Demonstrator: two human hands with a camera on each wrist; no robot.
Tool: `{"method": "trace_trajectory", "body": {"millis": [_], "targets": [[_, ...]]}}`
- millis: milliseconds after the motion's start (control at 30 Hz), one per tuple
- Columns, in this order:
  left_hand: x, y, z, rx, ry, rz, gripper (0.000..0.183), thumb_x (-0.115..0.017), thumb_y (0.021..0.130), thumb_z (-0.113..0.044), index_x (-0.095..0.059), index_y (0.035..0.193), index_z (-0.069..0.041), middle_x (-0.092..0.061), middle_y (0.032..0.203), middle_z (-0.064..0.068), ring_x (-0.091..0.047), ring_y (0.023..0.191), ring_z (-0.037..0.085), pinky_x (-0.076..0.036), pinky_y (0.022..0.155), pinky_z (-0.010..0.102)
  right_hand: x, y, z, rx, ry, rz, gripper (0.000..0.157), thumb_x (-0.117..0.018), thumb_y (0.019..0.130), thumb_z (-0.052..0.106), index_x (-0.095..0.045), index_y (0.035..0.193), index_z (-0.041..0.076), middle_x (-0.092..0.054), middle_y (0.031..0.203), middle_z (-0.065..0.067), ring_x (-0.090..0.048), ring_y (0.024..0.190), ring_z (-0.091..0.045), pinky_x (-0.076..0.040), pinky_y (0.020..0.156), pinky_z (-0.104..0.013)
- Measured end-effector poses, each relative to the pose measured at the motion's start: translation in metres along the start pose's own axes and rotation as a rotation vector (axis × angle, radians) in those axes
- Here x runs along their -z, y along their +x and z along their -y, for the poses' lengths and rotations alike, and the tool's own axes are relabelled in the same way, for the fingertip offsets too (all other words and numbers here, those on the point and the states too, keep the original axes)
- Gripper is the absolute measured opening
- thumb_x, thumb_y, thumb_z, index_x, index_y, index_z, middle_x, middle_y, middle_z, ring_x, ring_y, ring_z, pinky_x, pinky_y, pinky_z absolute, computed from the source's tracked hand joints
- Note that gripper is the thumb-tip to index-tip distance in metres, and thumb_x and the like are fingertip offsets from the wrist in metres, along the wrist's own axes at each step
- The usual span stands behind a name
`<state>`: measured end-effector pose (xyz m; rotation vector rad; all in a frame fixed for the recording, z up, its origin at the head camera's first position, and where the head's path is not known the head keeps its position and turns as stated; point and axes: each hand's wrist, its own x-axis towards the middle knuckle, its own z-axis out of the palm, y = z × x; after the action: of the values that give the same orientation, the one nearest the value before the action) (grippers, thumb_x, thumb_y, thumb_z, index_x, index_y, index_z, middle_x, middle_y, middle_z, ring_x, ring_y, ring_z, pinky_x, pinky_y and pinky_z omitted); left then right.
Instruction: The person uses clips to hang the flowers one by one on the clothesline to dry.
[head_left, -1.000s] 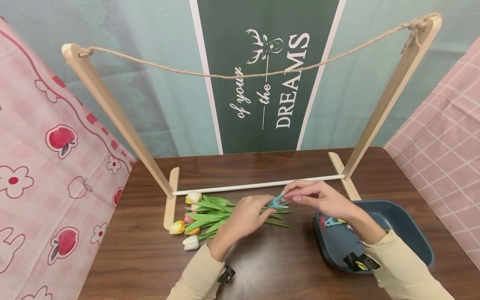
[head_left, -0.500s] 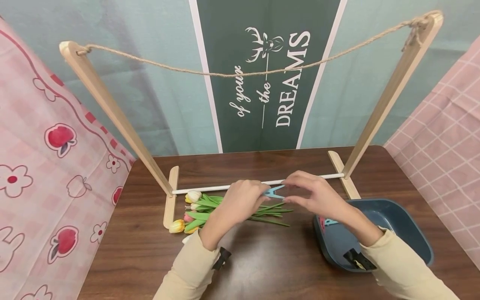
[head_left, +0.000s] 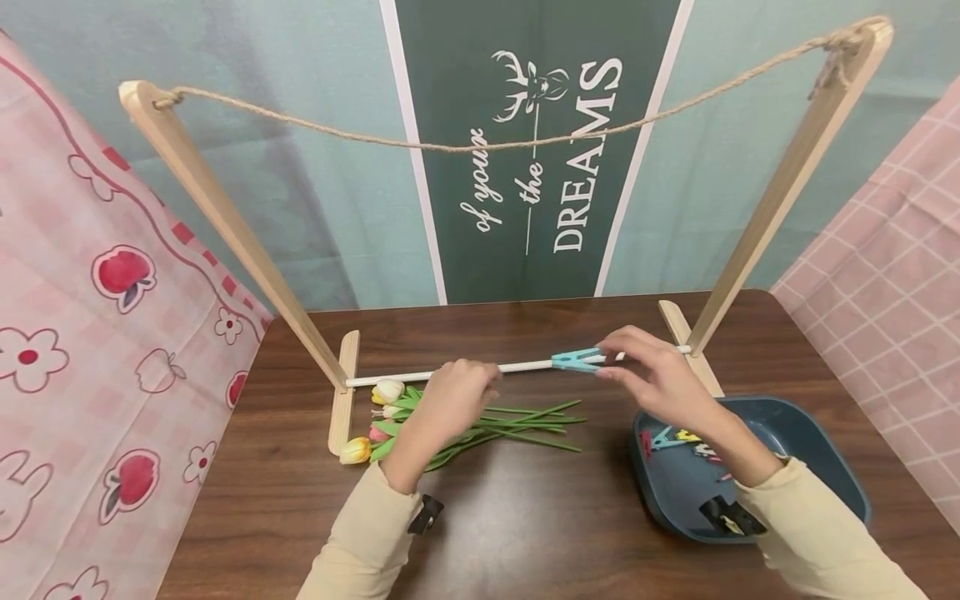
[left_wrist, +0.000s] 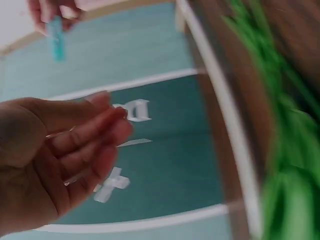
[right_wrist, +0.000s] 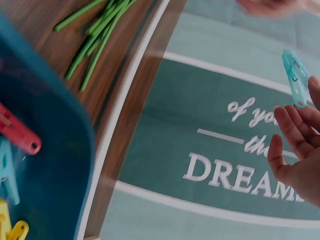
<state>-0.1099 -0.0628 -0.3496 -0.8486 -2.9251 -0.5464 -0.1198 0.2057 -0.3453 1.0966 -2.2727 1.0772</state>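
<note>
My right hand (head_left: 660, 375) pinches a light blue clothespin (head_left: 576, 360) by its handle ends, between thumb and fingers. Seen from the right wrist, the clothespin (right_wrist: 296, 77) points away from the fingertips, its jaw end free. My left hand (head_left: 450, 400) hovers over the tulips, and the left wrist view shows its fingers (left_wrist: 85, 145) loosely bent with nothing between them. Below it lies a bunch of artificial tulips (head_left: 532, 422), white, yellow and pink heads to the left and green stems to the right. The left hand and forearm hide part of the bunch.
A wooden frame (head_left: 787, 192) stands at the back, a sagging twine rope (head_left: 465, 148) tied between its posts and a white rod (head_left: 525, 367) low across it. At right, a dark blue basin (head_left: 817, 450) holds several coloured clothespins (head_left: 663, 439).
Both hands held the light blue clothespin earlier. My left hand has let go and moved left; the right hand has carried the clothespin slightly right and up.
</note>
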Motion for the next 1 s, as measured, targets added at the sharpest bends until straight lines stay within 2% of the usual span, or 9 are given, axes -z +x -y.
{"method": "trace_trajectory", "body": {"millis": [67, 133, 233, 300, 400, 533, 800, 900, 1000], "targets": [[-0.010, -0.005, 0.010, 0.065, 0.044, 0.063, 0.027, -0.058, 0.082, 0.005, -0.054, 0.062, -0.012, -0.046, 0.056, -0.004, -0.040, 0.051, 0.010, -0.034, 0.044, 0.027, 0.005, -0.005, -0.004, -0.057, -0.043, -0.008, 0.036, -0.074, 0.064, -0.015, -0.064, 0.095, 0.001, -0.060, 0.091, -0.001, -0.053, 0.076, -0.010, -0.044, 0.067, -0.017], [-0.022, -0.009, 0.020, 0.124, 0.083, 0.117, 0.036, -0.052, 0.075, 0.011, -0.037, 0.055, -0.014, -0.029, 0.052, -0.004, -0.027, 0.050, 0.011, -0.025, 0.043, 0.026, 0.010, -0.010, -0.007, -0.122, -0.084, -0.006, 0.033, -0.073, 0.067, -0.014, -0.065, 0.095, 0.002, -0.060, 0.091, -0.001, -0.052, 0.074, -0.007, -0.043, 0.065, -0.015], [-0.040, -0.018, 0.031, 0.170, 0.140, 0.128, 0.040, -0.052, 0.072, 0.012, -0.028, 0.054, -0.016, -0.026, 0.052, -0.004, -0.028, 0.048, 0.012, -0.026, 0.041, 0.027, 0.015, -0.015, -0.010, -0.192, -0.114, -0.010, 0.030, -0.071, 0.070, -0.013, -0.064, 0.096, 0.001, -0.060, 0.089, -0.001, -0.050, 0.071, -0.005, -0.041, 0.064, -0.014], [-0.050, -0.023, 0.036, 0.176, 0.179, 0.096, 0.041, -0.055, 0.074, 0.010, -0.031, 0.053, -0.016, -0.035, 0.050, -0.003, -0.038, 0.046, 0.013, -0.032, 0.040, 0.028, 0.018, -0.016, -0.011, -0.228, -0.114, -0.014, 0.029, -0.070, 0.071, -0.014, -0.064, 0.097, 0.000, -0.059, 0.087, -0.002, -0.050, 0.070, -0.004, -0.041, 0.063, -0.013], [-0.062, -0.029, 0.041, 0.170, 0.235, 0.018, 0.035, -0.060, 0.074, 0.006, -0.041, 0.052, -0.014, -0.054, 0.055, 0.003, -0.056, 0.051, 0.022, -0.042, 0.041, 0.035, 0.022, -0.017, -0.013, -0.265, -0.096, -0.018, 0.029, -0.068, 0.073, -0.015, -0.062, 0.098, -0.002, -0.058, 0.085, -0.002, -0.050, 0.070, -0.004, -0.040, 0.063, -0.013], [-0.071, -0.032, 0.044, 0.169, 0.283, -0.044, 0.024, -0.062, 0.072, 0.002, -0.052, 0.057, -0.013, -0.060, 0.062, 0.005, -0.060, 0.057, 0.025, -0.046, 0.044, 0.039, 0.025, -0.019, -0.014, -0.308, -0.076, -0.009, 0.030, -0.067, 0.075, -0.014, -0.062, 0.102, -0.002, -0.058, 0.086, -0.004, -0.050, 0.072, -0.004, -0.040, 0.062, -0.013], [-0.078, -0.031, 0.045, 0.171, 0.327, -0.009, 0.016, -0.061, 0.071, 0.004, -0.064, 0.066, -0.011, -0.061, 0.068, 0.004, -0.061, 0.061, 0.024, -0.048, 0.045, 0.038, 0.028, -0.021, -0.014, -0.384, -0.063, 0.014, 0.028, -0.067, 0.078, -0.010, -0.061, 0.104, -0.001, -0.058, 0.088, -0.004, -0.050, 0.071, -0.005, -0.039, 0.060, -0.015], [-0.077, -0.031, 0.044, 0.166, 0.339, 0.009, 0.015, -0.061, 0.071, 0.004, -0.066, 0.067, -0.010, -0.061, 0.068, 0.004, -0.060, 0.061, 0.024, -0.048, 0.045, 0.037, 0.029, -0.022, -0.015, -0.398, -0.063, 0.029, 0.027, -0.068, 0.078, -0.008, -0.061, 0.104, -0.001, -0.058, 0.088, -0.003, -0.050, 0.072, -0.006, -0.039, 0.060, -0.015], [-0.073, -0.032, 0.043, 0.162, 0.351, -0.005, 0.015, -0.064, 0.073, 0.003, -0.066, 0.067, -0.011, -0.061, 0.069, 0.005, -0.061, 0.060, 0.024, -0.047, 0.044, 0.037, 0.030, -0.023, -0.015, -0.407, -0.063, 0.032, 0.028, -0.067, 0.079, -0.008, -0.061, 0.105, 0.000, -0.058, 0.089, -0.004, -0.050, 0.073, -0.006, -0.039, 0.059, -0.017]]}}
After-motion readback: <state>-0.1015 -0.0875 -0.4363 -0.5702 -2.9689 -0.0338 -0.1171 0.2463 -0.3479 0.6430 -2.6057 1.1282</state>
